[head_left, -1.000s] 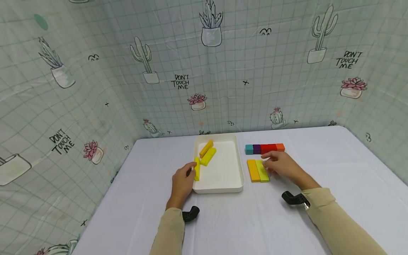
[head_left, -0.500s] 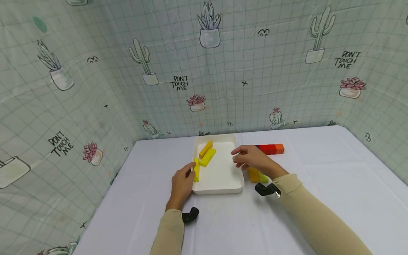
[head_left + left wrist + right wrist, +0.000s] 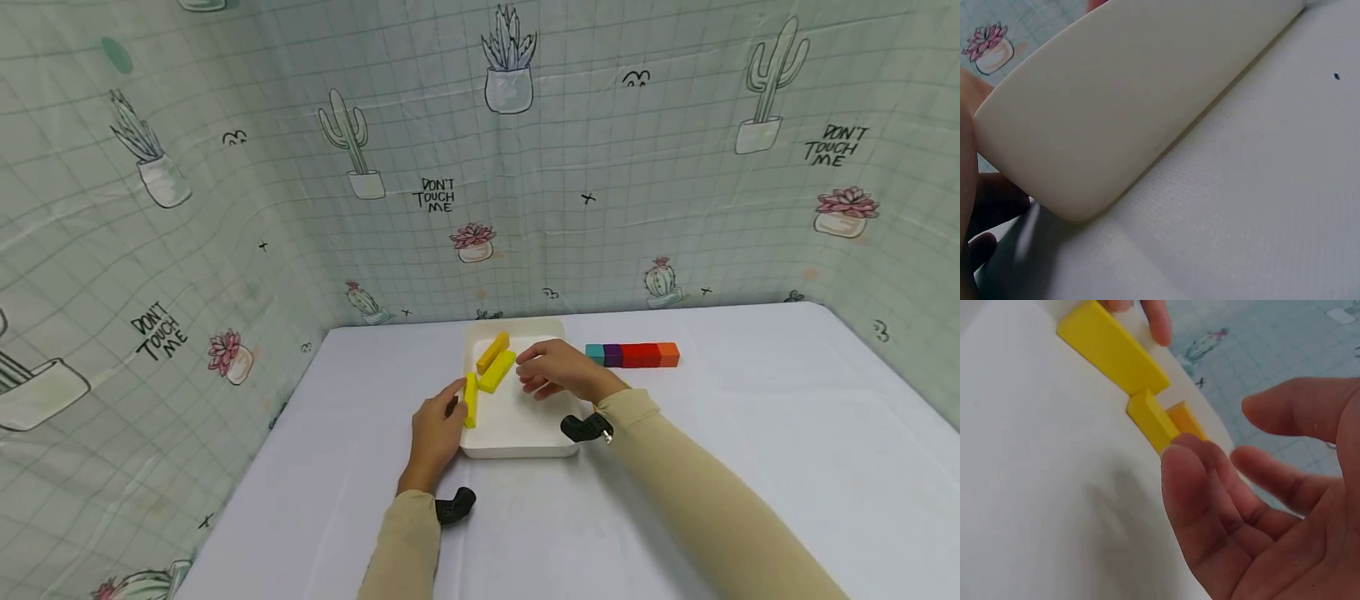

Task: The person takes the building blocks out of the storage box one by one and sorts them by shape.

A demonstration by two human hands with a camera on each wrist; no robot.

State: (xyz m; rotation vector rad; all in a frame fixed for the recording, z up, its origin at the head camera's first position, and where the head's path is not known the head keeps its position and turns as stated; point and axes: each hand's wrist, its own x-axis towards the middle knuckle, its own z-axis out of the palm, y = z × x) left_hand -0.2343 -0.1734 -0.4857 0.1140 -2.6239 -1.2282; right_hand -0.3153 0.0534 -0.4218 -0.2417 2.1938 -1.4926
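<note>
A white tray point(image 3: 517, 452) holds three yellow blocks toward its left side. One yellow block point(image 3: 471, 400) lies along the left wall. Beside it are a slanted yellow block point(image 3: 497, 372) and a deeper yellow block point(image 3: 492, 352). My left hand point(image 3: 438, 437) grips the tray's left rim; its fingertips point(image 3: 1160, 325) show over the edge in the right wrist view. Over the tray, right of the blocks, hovers my right hand point(image 3: 562, 371). Its fingers point(image 3: 1188, 494) are loosely bent, thumb apart, and nothing is between them.
Behind my right hand, a row on the white table point(image 3: 510, 525) runs from a teal block point(image 3: 595, 355) through a purple block point(image 3: 612, 356) and red blocks point(image 3: 640, 356) to an orange block point(image 3: 668, 355). My right forearm hides the spot right of the tray. Patterned cloth point(image 3: 555, 150) hangs behind.
My right hand has moved left from the yellow and lime blocks on the table to above the tray, its forearm now covering them. My left hand has stayed at the rim.
</note>
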